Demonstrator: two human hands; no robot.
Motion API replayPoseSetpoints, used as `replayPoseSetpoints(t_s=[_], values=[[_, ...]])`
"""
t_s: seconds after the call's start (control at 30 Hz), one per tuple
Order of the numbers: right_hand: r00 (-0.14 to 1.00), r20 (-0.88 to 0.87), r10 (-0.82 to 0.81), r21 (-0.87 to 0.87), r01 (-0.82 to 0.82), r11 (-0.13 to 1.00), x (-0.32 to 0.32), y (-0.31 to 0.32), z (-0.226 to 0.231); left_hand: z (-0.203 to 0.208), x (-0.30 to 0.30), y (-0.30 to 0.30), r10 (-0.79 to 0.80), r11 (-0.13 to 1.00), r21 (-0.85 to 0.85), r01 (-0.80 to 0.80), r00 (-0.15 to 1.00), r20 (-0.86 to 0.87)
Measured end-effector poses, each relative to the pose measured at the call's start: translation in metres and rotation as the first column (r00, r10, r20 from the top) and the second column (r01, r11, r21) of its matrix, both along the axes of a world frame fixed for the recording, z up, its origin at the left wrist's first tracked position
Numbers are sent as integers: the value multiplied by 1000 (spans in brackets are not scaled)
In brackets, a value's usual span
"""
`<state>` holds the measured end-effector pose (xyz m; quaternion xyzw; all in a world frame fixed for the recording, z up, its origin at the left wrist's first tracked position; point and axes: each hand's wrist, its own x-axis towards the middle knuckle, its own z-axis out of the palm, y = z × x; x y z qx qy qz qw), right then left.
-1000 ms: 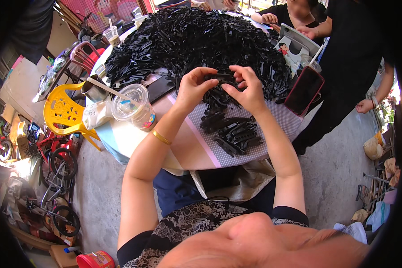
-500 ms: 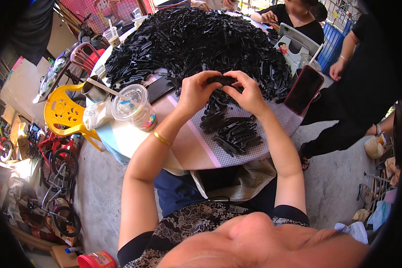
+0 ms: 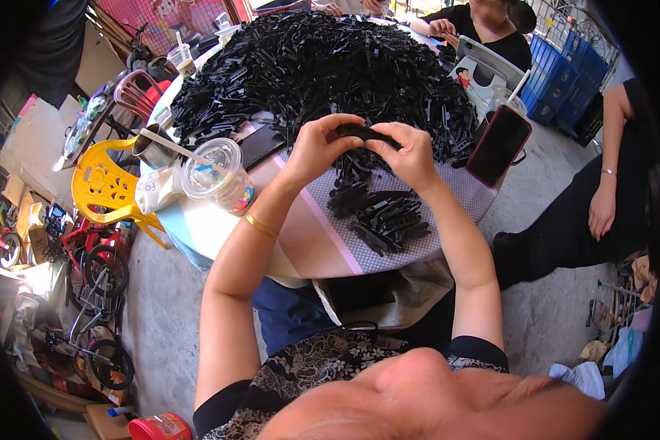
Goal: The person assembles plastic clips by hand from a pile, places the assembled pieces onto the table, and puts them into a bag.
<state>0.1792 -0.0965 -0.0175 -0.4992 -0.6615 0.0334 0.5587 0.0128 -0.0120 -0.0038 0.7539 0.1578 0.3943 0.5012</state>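
Note:
Between my two hands is a small elongated black plastic piece point(image 3: 368, 133), held above the table at the near edge of a big heap. My left hand point(image 3: 324, 149) pinches its left end, thumb and fingers closed. At the other end my right hand point(image 3: 406, 154) grips it the same way. A large heap of similar black plastic pieces point(image 3: 323, 66) covers the far half of the round table. Below my hands, a smaller pile of black pieces point(image 3: 385, 224) lies on the dotted tablecloth point(image 3: 319, 192). The exact kind of piece is too small to make out.
Left of my arms stand a clear plastic cup with a straw point(image 3: 214, 176) and a metal mug point(image 3: 154, 144). A phone point(image 3: 499, 145) leans at the table's right edge. Across sits a person in black point(image 3: 491, 37); another person point(image 3: 609, 183) is at the right. A yellow chair point(image 3: 99, 172) stands left.
The person at the right has moved further right and nearer, uncovering blue crates. My hands stay in nearly the same place, and the black piece now shows longer between them.

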Motion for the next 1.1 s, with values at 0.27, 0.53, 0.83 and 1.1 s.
replayPoseSetpoints(t_s=[0.27, 0.53, 0.83, 1.1], values=[[814, -557, 165, -162, -302, 940, 30, 4, 6, 11, -4, -7, -62, 997, -61, 56, 993, -101], [866, 498, 40, -543, 275, 793, 21, -3, 3, 9, -6, -14, -355, 840, 107, 532, 689, -632], [911, 407, -72, -413, 254, 874, 22, 2, -2, -19, 3, 5, 116, 805, 580, 127, 925, -363], [987, 161, 2, -353, 55, 934, 23, 6, -10, -19, 1, 2, 485, 587, 797, 140, 728, -485]])
